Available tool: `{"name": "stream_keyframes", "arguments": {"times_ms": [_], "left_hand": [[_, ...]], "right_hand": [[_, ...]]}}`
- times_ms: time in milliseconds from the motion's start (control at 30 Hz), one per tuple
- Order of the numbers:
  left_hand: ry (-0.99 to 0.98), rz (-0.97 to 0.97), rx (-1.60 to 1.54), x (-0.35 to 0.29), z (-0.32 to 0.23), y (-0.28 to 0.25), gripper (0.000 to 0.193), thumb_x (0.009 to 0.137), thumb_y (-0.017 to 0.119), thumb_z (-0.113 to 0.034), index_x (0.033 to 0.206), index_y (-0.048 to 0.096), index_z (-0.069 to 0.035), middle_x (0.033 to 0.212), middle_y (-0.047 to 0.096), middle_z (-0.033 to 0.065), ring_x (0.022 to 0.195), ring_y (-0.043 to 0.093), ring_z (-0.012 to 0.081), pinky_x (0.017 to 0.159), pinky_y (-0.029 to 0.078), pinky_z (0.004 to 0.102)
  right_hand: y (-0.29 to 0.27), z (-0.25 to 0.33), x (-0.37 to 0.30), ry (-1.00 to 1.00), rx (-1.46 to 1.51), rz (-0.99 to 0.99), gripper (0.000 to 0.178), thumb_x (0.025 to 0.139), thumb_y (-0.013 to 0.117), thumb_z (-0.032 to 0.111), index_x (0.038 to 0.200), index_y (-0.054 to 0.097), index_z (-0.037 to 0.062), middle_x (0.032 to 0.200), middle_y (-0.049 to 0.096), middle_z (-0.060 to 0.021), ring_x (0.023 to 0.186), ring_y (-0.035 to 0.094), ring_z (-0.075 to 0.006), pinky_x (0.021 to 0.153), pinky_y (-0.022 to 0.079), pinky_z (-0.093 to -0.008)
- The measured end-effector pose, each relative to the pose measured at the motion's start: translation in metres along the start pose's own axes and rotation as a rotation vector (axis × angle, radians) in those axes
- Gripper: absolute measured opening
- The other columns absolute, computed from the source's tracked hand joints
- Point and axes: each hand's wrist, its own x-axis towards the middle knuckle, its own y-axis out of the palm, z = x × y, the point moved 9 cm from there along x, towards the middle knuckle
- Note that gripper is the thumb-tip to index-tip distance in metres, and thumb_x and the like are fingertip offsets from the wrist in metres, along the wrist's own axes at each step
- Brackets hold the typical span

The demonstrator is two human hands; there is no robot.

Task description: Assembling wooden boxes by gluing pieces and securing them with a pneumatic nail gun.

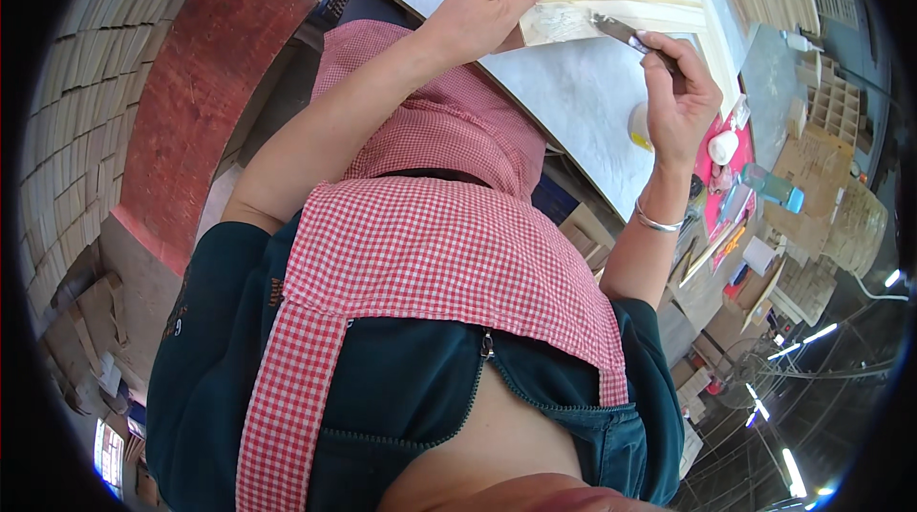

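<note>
My left hand (492,10) grips the near left end of a pale wooden strip (630,10), thumb on top, above the light grey tabletop. Whitish smears show on the wood close to my fingers. In my right hand (680,92) is a small putty knife (616,30), held between thumb and fingers. Its dark flat blade points left, and its tip is at the smeared face of the strip. Whether the tip presses on the wood I cannot tell. A silver bangle is on my right wrist.
More pale wooden strips (716,44) lie along the table's (573,101) far right side. A white jar with a yellow band (640,127) stands near my right wrist. To the right are a bottle (772,187) and tools. Stacked wood (81,120) and a reddish board (205,101) are at left.
</note>
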Motion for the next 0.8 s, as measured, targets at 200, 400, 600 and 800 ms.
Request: {"name": "stream_keyframes", "arguments": {"times_ms": [200, 400, 600, 800], "left_hand": [[-0.033, -0.011, -0.074, -0.004, -0.001, 0.002, 0.039, 0.109, 0.045, -0.033, 0.089, 0.058, -0.002, 0.076, 0.058, 0.0048, 0.062, 0.055, 0.0116, 0.059, 0.051, 0.0223], [-0.01, -0.002, -0.071, -0.003, -0.003, 0.005, 0.038, 0.109, 0.045, -0.032, 0.087, 0.057, -0.002, 0.075, 0.057, 0.0045, 0.063, 0.054, 0.0114, 0.059, 0.05, 0.0226], [-0.032, 0.002, -0.072, -0.001, -0.001, 0.004, 0.039, 0.11, 0.043, -0.031, 0.087, 0.056, -0.002, 0.077, 0.058, 0.0052, 0.064, 0.055, 0.0121, 0.059, 0.048, 0.0235], [0.004, -0.007, 0.011, -0.007, -0.014, 0.003, 0.038, 0.11, 0.042, -0.03, 0.088, 0.056, -0.002, 0.078, 0.057, 0.0056, 0.063, 0.057, 0.0133, 0.059, 0.048, 0.0245]], "right_hand": [[-0.001, -0.018, -0.035, 0.189, 0.104, -0.165, 0.023, 0.091, 0.065, -0.004, 0.113, 0.071, -0.0027, 0.091, 0.07, -0.0063, 0.078, 0.061, -0.0106, 0.068, 0.048, -0.0184], [0.014, -0.043, -0.063, 0.273, 0.351, -0.301, 0.022, 0.092, 0.067, -0.001, 0.114, 0.07, -0.0016, 0.094, 0.07, -0.0077, 0.077, 0.061, -0.0103, 0.065, 0.048, -0.0176], [0.014, -0.03, -0.066, 0.188, 0.15, -0.409, 0.024, 0.091, 0.068, -0.001, 0.115, 0.07, -0.002, 0.088, 0.069, -0.0059, 0.07, 0.056, -0.01, 0.062, 0.047, -0.0203], [0.006, -0.012, -0.057, 0.005, -0.299, -0.357, 0.021, 0.087, 0.069, -0.003, 0.108, 0.072, -0.0002, 0.087, 0.066, -0.0049, 0.067, 0.054, -0.0126, 0.059, 0.046, -0.0248]]}}
